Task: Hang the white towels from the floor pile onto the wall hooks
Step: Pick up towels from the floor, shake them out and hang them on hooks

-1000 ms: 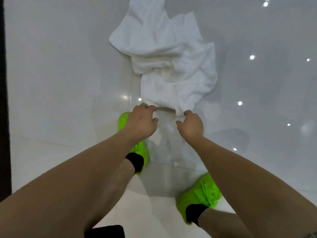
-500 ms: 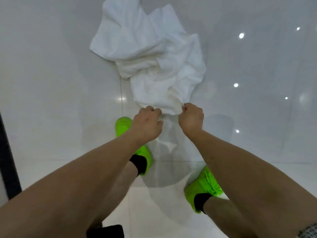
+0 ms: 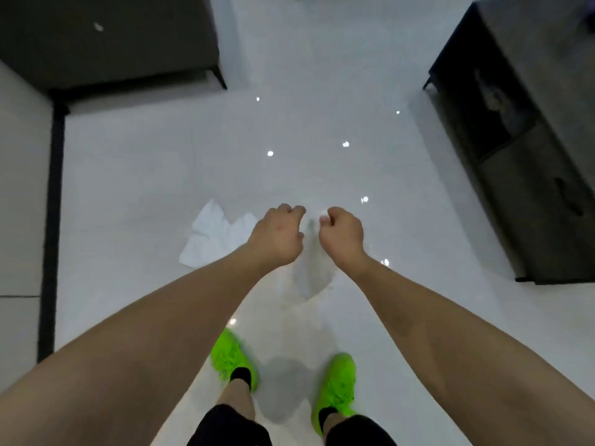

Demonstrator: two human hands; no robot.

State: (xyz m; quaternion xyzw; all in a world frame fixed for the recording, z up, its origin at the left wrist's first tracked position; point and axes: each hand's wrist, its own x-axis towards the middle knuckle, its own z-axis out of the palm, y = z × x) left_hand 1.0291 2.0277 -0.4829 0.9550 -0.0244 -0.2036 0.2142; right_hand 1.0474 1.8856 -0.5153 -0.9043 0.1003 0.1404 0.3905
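You've lifted 1 towel (image 3: 310,272) off the floor (image 3: 135,162); left hand (image 3: 278,236) and right hand (image 3: 343,235) pinch its top edge (another towel (image 3: 212,236) lies behind). Hooks next.

A glossy white tiled floor (image 3: 145,162) reflects small ceiling lights, a dark cabinet (image 3: 106,40) stands at the upper left, another dark cabinet (image 3: 528,146) runs along the right, and two bright green shoes (image 3: 338,381) with black socks stand below.
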